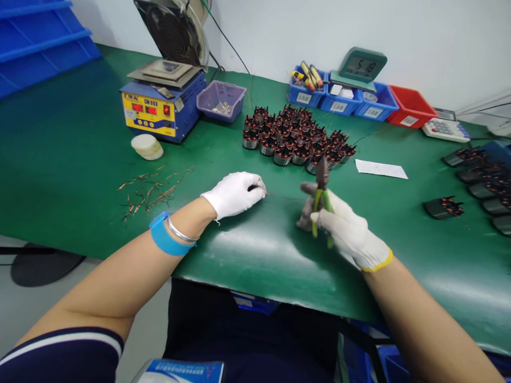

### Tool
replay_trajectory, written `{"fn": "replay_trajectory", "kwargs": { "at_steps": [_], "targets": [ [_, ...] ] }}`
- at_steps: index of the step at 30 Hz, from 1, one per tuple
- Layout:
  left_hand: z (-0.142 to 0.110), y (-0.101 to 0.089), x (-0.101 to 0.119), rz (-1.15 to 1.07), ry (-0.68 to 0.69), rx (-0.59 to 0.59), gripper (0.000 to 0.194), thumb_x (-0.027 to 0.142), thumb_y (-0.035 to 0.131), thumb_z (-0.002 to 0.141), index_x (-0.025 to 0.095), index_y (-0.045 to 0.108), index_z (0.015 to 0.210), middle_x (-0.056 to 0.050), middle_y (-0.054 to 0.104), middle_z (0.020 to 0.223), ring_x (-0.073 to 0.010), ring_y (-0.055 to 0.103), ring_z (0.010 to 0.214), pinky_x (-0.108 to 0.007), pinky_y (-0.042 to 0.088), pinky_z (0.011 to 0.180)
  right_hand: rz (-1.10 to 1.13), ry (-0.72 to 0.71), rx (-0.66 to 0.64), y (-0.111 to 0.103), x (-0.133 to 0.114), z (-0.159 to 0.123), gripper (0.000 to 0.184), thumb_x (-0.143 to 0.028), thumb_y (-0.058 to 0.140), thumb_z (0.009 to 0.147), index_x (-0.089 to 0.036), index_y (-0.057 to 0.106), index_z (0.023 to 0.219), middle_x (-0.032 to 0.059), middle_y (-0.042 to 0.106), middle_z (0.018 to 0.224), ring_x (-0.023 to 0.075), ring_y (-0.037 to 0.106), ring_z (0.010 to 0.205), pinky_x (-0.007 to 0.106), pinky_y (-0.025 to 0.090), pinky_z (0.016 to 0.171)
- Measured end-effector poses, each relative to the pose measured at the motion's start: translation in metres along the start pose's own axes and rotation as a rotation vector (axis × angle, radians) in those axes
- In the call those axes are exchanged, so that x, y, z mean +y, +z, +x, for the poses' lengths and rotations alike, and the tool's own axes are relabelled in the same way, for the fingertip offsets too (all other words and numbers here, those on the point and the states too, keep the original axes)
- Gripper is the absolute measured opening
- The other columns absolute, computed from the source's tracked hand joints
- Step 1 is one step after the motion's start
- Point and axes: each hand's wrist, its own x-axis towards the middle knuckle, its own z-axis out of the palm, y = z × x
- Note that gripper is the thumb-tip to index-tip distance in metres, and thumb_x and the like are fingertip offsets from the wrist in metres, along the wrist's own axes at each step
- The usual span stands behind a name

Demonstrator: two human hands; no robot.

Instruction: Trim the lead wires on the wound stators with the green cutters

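My left hand [235, 193], in a white glove, rests on the green table [80, 175] with its fingers closed round a small dark part; a thin copper wire [279, 196] runs from it to the right. My right hand [347, 231], also gloved, grips green-handled cutting pliers [321, 197] upright, jaws pointing up, a short way right of the wire's end. Just beyond both hands stands a cluster of several wound stator coils [297, 139] with copper windings.
Cut copper wire scraps [149, 192] lie at the left. A blue and yellow solder pot unit [162, 103], a purple tray [221, 100], a white tape roll [147, 146], blue and red bins [347, 98], a clock [361, 65], a paper slip [381, 169] and more coils [475, 181] at the right.
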Motion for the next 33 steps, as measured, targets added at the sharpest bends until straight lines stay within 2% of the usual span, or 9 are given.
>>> {"fn": "replay_trajectory", "kwargs": {
  "at_steps": [2, 3, 4, 6, 11, 18, 24, 29, 33],
  "targets": [
    [0.000, -0.001, 0.001, -0.014, 0.019, -0.033, 0.023, 0.029, 0.050, 0.080, 0.020, 0.070, 0.084, 0.000, 0.069, 0.068, -0.0169, 0.062, 0.064, -0.028, 0.047, 0.066, 0.359, 0.150, -0.258, 0.012, -0.005, -0.012, 0.066, -0.031, 0.056, 0.076, -0.021, 0.035, 0.137, -0.0010, 0.051, 0.084, 0.0154, 0.053, 0.062, 0.037, 0.053, 0.062],
    [-0.001, -0.003, 0.001, -0.017, 0.028, -0.047, 0.022, 0.029, 0.051, 0.079, 0.020, 0.070, 0.085, 0.000, 0.069, 0.069, -0.0166, 0.061, 0.064, -0.028, 0.047, 0.066, 0.461, 0.216, -0.353, 0.017, -0.007, -0.017, 0.066, -0.032, 0.059, 0.075, -0.022, 0.036, 0.136, -0.0017, 0.051, 0.084, 0.0143, 0.054, 0.060, 0.035, 0.053, 0.060],
    [-0.001, -0.004, 0.002, -0.015, 0.034, -0.056, 0.021, 0.028, 0.052, 0.079, 0.019, 0.070, 0.085, 0.000, 0.069, 0.069, -0.0165, 0.061, 0.065, -0.028, 0.046, 0.067, 0.521, 0.267, -0.425, 0.020, -0.008, -0.021, 0.065, -0.032, 0.062, 0.075, -0.023, 0.038, 0.135, -0.0018, 0.052, 0.084, 0.0138, 0.055, 0.060, 0.034, 0.053, 0.060],
    [-0.001, -0.005, 0.002, 0.000, 0.037, -0.065, 0.019, 0.028, 0.055, 0.077, 0.019, 0.069, 0.086, 0.000, 0.070, 0.072, -0.0167, 0.061, 0.066, -0.028, 0.046, 0.068, 0.568, 0.325, -0.482, 0.024, -0.012, -0.026, 0.063, -0.033, 0.066, 0.076, -0.024, 0.041, 0.133, -0.0013, 0.054, 0.086, 0.0146, 0.060, 0.065, 0.034, 0.054, 0.062],
    [-0.002, 0.000, 0.003, 0.051, 0.056, -0.022, 0.019, 0.028, 0.053, 0.078, 0.020, 0.068, 0.087, -0.002, 0.072, 0.088, -0.0201, 0.064, 0.081, -0.031, 0.047, 0.073, 0.531, 0.428, -0.374, 0.030, -0.019, -0.024, 0.066, -0.037, 0.070, 0.075, -0.025, 0.040, 0.132, 0.0013, 0.058, 0.092, 0.0211, 0.067, 0.083, 0.038, 0.058, 0.070],
    [-0.003, 0.007, 0.006, 0.120, 0.039, 0.032, 0.021, 0.035, 0.051, 0.081, 0.022, 0.068, 0.086, -0.002, 0.072, 0.088, -0.0215, 0.063, 0.080, -0.032, 0.046, 0.072, 0.547, 0.487, -0.322, 0.039, -0.024, -0.011, 0.065, -0.035, 0.073, 0.071, -0.025, 0.040, 0.127, 0.0004, 0.060, 0.086, 0.0228, 0.069, 0.084, 0.039, 0.059, 0.070],
    [-0.002, 0.010, 0.004, 0.071, 0.047, 0.048, 0.018, 0.033, 0.052, 0.080, 0.023, 0.067, 0.084, -0.001, 0.072, 0.086, -0.0210, 0.064, 0.080, -0.032, 0.046, 0.071, 0.498, 0.494, -0.273, 0.042, -0.031, -0.004, 0.053, -0.025, 0.068, 0.069, -0.024, 0.043, 0.116, -0.0044, 0.058, 0.074, 0.0168, 0.067, 0.064, 0.032, 0.058, 0.060],
    [-0.002, 0.009, 0.003, 0.074, 0.059, 0.038, 0.018, 0.033, 0.052, 0.080, 0.023, 0.066, 0.083, -0.001, 0.072, 0.086, -0.0212, 0.064, 0.081, -0.033, 0.045, 0.072, 0.342, 0.419, -0.327, 0.040, -0.025, -0.002, 0.035, -0.026, 0.061, 0.074, -0.023, 0.044, 0.104, -0.0059, 0.056, 0.064, 0.0135, 0.057, 0.049, 0.028, 0.052, 0.049],
    [-0.003, 0.008, 0.004, 0.080, 0.046, 0.027, 0.020, 0.035, 0.052, 0.079, 0.023, 0.067, 0.084, -0.001, 0.072, 0.086, -0.0208, 0.063, 0.080, -0.033, 0.046, 0.072, 0.265, 0.421, -0.328, 0.031, -0.025, -0.003, 0.030, -0.028, 0.058, 0.074, -0.023, 0.044, 0.100, -0.0062, 0.053, 0.063, 0.0128, 0.053, 0.047, 0.027, 0.049, 0.047]
  ]
}}
